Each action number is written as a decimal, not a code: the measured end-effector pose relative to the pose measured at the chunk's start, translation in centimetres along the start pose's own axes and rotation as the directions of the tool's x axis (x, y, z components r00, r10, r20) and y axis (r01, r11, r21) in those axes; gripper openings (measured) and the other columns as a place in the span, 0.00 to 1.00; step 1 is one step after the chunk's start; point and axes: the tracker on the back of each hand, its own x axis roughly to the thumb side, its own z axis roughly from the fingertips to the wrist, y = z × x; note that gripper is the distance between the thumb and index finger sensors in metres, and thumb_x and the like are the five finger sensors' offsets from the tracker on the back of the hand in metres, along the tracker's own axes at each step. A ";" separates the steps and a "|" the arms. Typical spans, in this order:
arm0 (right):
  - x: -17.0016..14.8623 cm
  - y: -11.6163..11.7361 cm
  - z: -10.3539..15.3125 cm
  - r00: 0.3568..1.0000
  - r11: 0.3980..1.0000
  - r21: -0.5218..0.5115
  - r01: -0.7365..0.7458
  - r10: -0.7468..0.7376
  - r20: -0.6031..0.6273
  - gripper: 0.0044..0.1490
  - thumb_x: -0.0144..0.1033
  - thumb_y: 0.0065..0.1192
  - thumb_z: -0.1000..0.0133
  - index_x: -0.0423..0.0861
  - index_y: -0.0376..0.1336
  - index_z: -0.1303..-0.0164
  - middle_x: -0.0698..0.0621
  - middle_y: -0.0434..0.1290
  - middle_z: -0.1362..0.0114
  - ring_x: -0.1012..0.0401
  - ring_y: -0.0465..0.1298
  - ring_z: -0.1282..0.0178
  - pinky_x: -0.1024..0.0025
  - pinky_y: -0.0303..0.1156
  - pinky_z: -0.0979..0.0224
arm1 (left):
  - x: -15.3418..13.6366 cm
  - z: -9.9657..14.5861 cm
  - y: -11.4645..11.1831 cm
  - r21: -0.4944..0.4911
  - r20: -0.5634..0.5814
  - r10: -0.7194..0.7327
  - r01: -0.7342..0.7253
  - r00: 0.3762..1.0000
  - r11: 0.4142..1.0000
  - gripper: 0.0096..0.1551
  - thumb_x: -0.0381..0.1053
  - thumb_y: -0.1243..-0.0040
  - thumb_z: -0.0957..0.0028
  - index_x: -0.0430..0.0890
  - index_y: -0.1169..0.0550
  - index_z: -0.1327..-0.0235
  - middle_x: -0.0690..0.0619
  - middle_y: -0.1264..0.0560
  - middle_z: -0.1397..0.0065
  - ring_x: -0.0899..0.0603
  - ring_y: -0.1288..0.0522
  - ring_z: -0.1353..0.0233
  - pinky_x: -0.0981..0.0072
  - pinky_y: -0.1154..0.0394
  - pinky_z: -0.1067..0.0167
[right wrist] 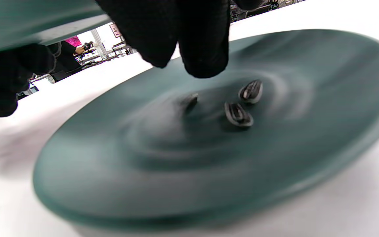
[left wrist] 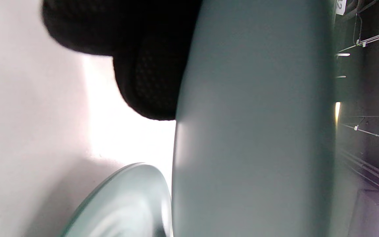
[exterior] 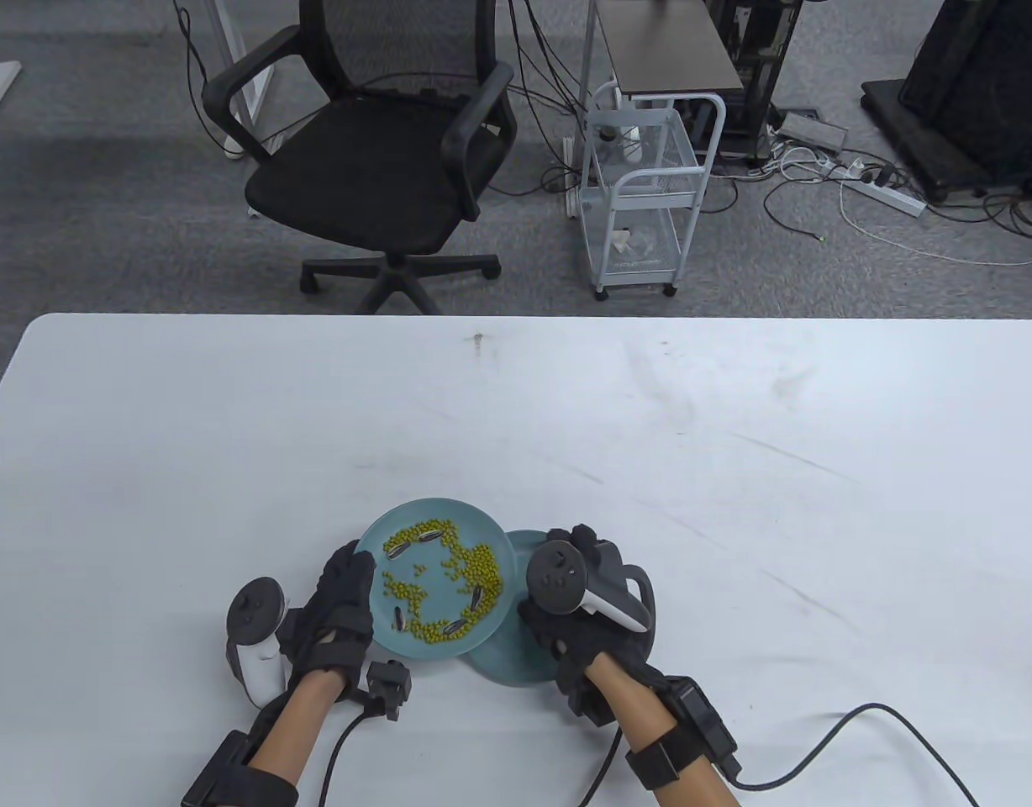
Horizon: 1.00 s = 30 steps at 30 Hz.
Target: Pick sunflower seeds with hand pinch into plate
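Note:
A teal plate holds many green beans and several striped sunflower seeds. My left hand grips its left rim and holds it up, overlapping a second teal plate on the table. In the left wrist view my fingers lie under the held plate's underside. My right hand hovers over the second plate. In the right wrist view its fingertips hang empty just above that plate, where three sunflower seeds lie, one of them blurred.
The white table stretches far and right of the plates. Cables from my wrists trail along the near edge. A black office chair and a white cart stand on the floor beyond the table.

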 end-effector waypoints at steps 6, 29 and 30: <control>-0.2 -0.1 0.0 1.000 1.000 -0.002 0.012 -0.012 -0.005 0.23 0.33 0.72 0.40 0.28 0.74 0.47 0.24 0.46 0.18 0.25 0.38 0.22 0.24 0.35 0.28 | 0.0 0.0 -0.1 0.002 0.002 -0.002 0.002 1.000 1.000 0.26 0.55 0.52 0.33 0.46 0.38 0.27 0.43 0.19 0.44 0.45 0.14 0.61 0.59 0.19 0.63; 6.4 -6.0 0.1 0.992 0.990 -0.107 0.088 -0.077 0.100 0.24 0.34 0.71 0.39 0.27 0.74 0.46 0.24 0.45 0.18 0.24 0.36 0.22 0.23 0.34 0.28 | 0.0 -0.1 -0.4 -0.018 0.001 -0.011 0.011 1.000 1.000 0.26 0.55 0.52 0.33 0.45 0.38 0.27 0.43 0.19 0.45 0.45 0.14 0.61 0.59 0.19 0.63; 7.0 -6.0 -0.1 0.991 0.990 -0.101 0.094 -0.083 0.107 0.24 0.34 0.71 0.39 0.27 0.74 0.46 0.24 0.44 0.17 0.24 0.36 0.22 0.23 0.34 0.28 | 0.0 -0.1 -0.4 -0.019 0.001 -0.011 0.011 1.000 1.000 0.26 0.55 0.52 0.32 0.45 0.38 0.27 0.43 0.20 0.44 0.45 0.14 0.61 0.59 0.19 0.63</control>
